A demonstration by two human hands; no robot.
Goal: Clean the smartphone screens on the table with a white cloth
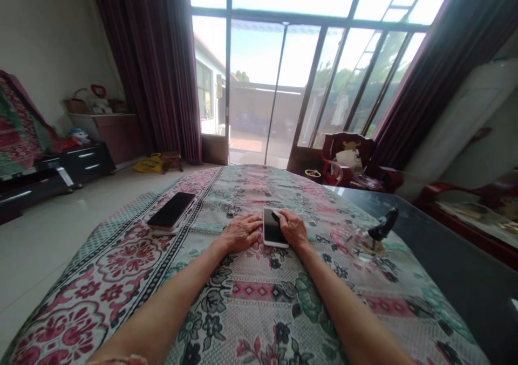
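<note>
A white-framed smartphone [272,230] with a dark screen lies face up on the patterned tablecloth [259,300]. My left hand [244,232] rests flat on the cloth, fingers stretched toward the phone's left edge. Over the right side of the phone, my right hand [293,228] has its fingers curled and pressed together. A small greyish thing [277,214] shows at its fingertips on the screen, too small to name. Farther left, a larger black-screened phone [173,209] lies on a pale flat item [162,230] that is mostly hidden.
On the right of the table stands a clear glass dish [363,246] with a black object [384,225] leaning in it. A dark tabletop [437,257] adjoins on the right. Beyond are a red wooden chair [335,144], purple curtains [162,74] and a glass door [259,95].
</note>
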